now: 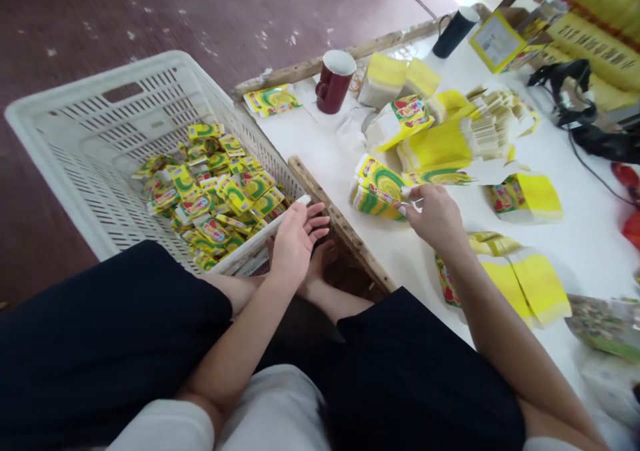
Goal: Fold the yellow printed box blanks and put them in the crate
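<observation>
My left hand (294, 241) is held palm up over the near right rim of a white plastic basket (113, 227). Its fingers are apart and nothing lies in the palm; the thumb tip looks white. Inside the basket is a heap of small yellow printed packets (215, 194). Over the white tabletop, my right hand (437, 217) pinches the right edge of a stack of flat yellow printed cartons (377, 187). White covers seem to sit on its fingertips. Whether one carton is separated from the stack I cannot tell.
Behind the stack are a maroon mug (336, 81), a black mug (455, 32) and more yellow carton stacks (440, 141). Other yellow bundles (505, 274) lie beside my right forearm. A wooden edge strip (340, 224) borders the table. Black cable (600, 164) runs at the right.
</observation>
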`<state>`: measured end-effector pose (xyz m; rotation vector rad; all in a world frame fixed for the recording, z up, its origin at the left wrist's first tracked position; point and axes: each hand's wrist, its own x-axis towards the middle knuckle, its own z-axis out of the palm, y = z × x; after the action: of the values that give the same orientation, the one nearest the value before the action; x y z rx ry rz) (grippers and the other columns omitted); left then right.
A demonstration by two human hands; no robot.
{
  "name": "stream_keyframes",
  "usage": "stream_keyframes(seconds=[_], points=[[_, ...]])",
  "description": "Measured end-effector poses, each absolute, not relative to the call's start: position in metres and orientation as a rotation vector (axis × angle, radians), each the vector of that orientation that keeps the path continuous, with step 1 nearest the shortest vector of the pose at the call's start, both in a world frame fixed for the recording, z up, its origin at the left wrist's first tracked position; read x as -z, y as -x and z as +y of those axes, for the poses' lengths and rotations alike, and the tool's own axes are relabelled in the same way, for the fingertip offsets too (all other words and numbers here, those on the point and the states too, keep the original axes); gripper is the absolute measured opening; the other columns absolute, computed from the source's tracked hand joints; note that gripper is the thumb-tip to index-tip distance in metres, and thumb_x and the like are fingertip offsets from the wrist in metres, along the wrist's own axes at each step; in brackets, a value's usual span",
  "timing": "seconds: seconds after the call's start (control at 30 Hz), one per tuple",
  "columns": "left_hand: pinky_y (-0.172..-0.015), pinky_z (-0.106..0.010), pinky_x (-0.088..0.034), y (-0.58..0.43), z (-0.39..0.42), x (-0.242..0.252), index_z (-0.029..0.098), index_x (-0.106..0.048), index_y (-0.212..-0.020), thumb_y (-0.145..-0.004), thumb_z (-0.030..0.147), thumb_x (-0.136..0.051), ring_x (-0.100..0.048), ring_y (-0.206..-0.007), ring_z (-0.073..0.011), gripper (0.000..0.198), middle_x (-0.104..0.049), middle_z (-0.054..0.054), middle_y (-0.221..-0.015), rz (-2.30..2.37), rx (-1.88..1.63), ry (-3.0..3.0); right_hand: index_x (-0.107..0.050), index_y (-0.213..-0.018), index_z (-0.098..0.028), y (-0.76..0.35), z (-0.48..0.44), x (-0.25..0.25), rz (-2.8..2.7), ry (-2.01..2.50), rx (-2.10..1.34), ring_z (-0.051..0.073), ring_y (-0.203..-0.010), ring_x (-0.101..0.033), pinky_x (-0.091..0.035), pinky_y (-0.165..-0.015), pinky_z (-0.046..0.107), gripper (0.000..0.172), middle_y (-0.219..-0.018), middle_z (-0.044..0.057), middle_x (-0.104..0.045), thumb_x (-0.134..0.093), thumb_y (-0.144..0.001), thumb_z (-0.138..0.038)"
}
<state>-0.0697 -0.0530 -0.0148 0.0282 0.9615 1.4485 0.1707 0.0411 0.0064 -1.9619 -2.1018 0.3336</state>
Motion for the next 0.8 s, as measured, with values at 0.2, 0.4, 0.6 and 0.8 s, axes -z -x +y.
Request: stream_keyframes(seconds=[0.2, 0.4, 0.6, 0.8], points=[[-0.068, -0.023, -0.053, 0.059, -0.060, 0.026, 0.015, -0.065, -0.105, -0.084, 0.045, -0.077, -0.069, -0.075, -0.0129, 0.039, -0.074, -0.006, -0.093, 0.935, -1.369, -0.174, -0.037, -0.088, -0.029, -0.164, 0.034, -0.020, -1.997, 1.958, -0.338, 0.031, -0.084, -0.065, -0.050, -0.079, 0.047, 0.032, -0.090, 0.008, -0.067, -0.065, -0.078, -0.037], [-0.094, -0.044, -0.056, 0.048, -0.069, 0.026, 0.026, -0.059, -0.125, -0.053, 0.074, -0.087, -0.062, -0.126, -0.0324, 0.091, -0.066, -0.013, -0.133, 0.766, -1.422, -0.505, -0.045, -0.096, -0.028, -0.128, -0.007, -0.038, -2.252, 1.377, -0.689, 0.023, -0.069, -0.063, -0.050, -0.065, 0.036, 0.024, -0.080, 0.001, -0.062, -0.062, -0.079, -0.029], [-0.086, -0.046, -0.056, 0.056, -0.072, 0.003, 0.025, -0.059, -0.101, -0.087, 0.071, -0.050, -0.068, -0.097, -0.0277, 0.049, -0.065, -0.008, -0.090, 0.968, -1.685, -0.424, -0.048, -0.095, -0.025, -0.073, -0.043, -0.040, -2.265, 0.950, -1.321, 0.016, -0.071, -0.058, -0.048, -0.063, 0.028, 0.021, -0.084, 0.000, -0.061, -0.063, -0.083, -0.017], [-0.072, -0.034, -0.056, 0.054, -0.073, 0.019, 0.024, -0.044, -0.081, -0.083, 0.092, -0.027, -0.059, -0.071, -0.0173, 0.070, -0.048, 0.000, -0.071, 1.067, -1.642, -0.438, -0.047, -0.092, -0.024, -0.063, -0.048, -0.021, -2.117, 1.075, -1.516, 0.015, -0.071, -0.054, -0.046, -0.062, 0.027, 0.029, -0.082, -0.002, -0.057, -0.073, -0.079, -0.023]])
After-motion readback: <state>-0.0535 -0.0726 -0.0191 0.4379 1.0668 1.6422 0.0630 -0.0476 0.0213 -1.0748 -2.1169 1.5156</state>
